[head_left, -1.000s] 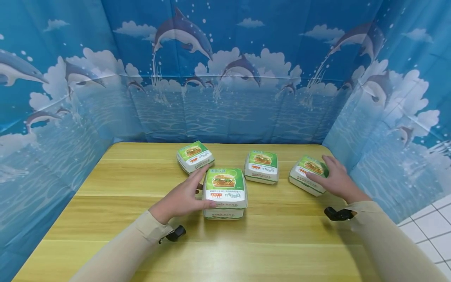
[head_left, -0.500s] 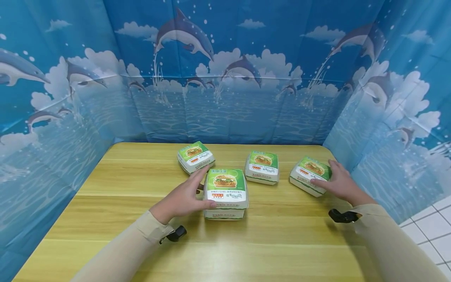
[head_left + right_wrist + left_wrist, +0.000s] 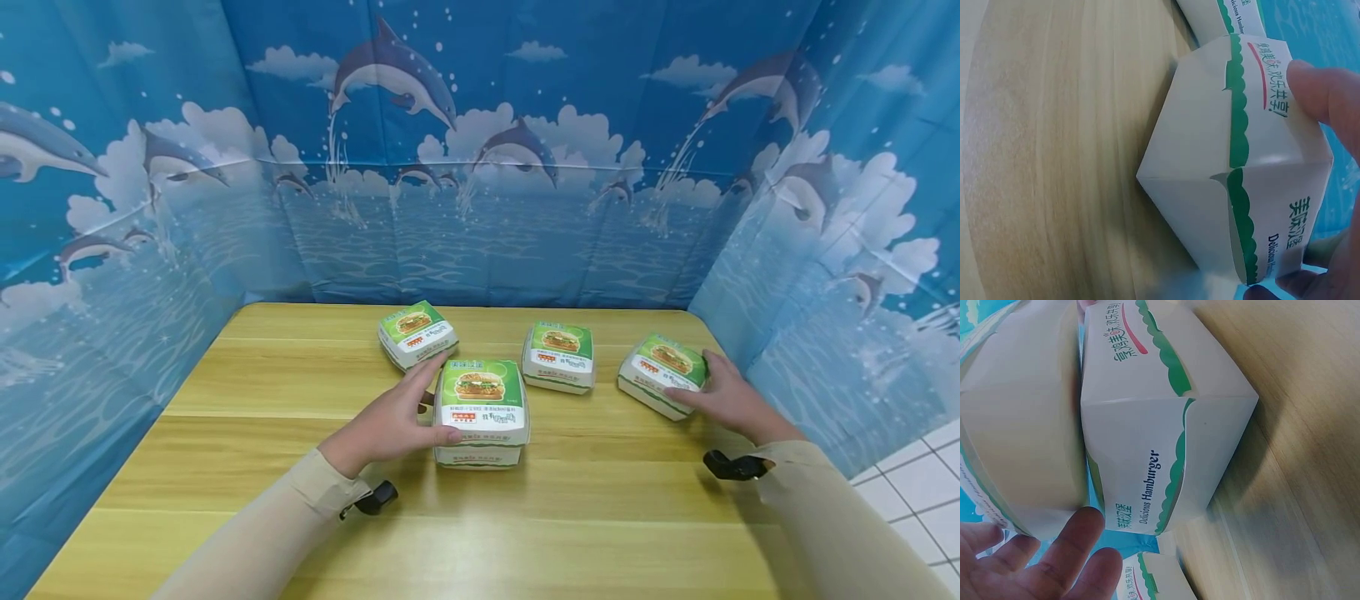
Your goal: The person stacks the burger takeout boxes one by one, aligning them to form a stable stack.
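Near the middle of the table, a green-and-white hamburger box (image 3: 482,400) sits on top of a second hamburger box (image 3: 477,456). My left hand (image 3: 386,421) grips the upper one, its thumb at the front and its fingers round the left and far side. In the left wrist view, the fingertips (image 3: 1088,522) lie against this upper box (image 3: 1019,419), over the lower box (image 3: 1141,425). At the right, my right hand (image 3: 735,400) holds another hamburger box (image 3: 663,375), set at an angle on the table. Its thumb (image 3: 1313,94) presses one side; other fingers reach round the opposite side.
Two more hamburger boxes stand farther back: a turned one (image 3: 417,333) behind the stack and another (image 3: 558,357) between the hands. Beyond the wooden table (image 3: 570,525) hangs a blue dolphin curtain (image 3: 480,233). White floor tiles (image 3: 915,483) show at the right.
My right hand has shifted slightly to the right and lower on its box, the thumb sliding down from the lid's top toward the front edge. The left hand and the stack stay put.
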Demonstrator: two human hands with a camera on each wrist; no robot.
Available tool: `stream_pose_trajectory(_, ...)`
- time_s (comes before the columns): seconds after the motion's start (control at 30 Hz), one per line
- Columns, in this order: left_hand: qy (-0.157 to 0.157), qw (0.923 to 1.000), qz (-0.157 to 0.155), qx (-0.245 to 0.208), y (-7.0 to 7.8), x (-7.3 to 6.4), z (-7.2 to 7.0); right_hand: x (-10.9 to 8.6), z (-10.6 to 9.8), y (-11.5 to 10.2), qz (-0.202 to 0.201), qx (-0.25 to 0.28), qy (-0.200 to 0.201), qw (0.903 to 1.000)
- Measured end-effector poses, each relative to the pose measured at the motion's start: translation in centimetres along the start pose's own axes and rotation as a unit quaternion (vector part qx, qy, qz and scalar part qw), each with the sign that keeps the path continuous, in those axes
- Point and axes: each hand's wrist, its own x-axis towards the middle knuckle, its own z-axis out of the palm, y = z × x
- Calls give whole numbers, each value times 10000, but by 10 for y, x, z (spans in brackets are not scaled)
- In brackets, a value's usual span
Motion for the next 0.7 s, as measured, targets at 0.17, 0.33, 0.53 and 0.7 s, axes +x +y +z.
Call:
stream_pose_trajectory(0.17,9,10000,-4,6,0,0,0,-1,1,0,-15,219,-43,9998)
stream_pose_trajectory(0.33,16,10000,-22,16,0,0,0,-1,2,1,-48,362,-36,9993)
stream_pose_trajectory(0.53,-11,10000,-48,-31,1,0,0,-1,4,2,-64,411,54,9991)
stream_pose_trajectory(0.7,-9,10000,-17,-41,1,-1,1,-3,4,0,-38,441,99,9990)
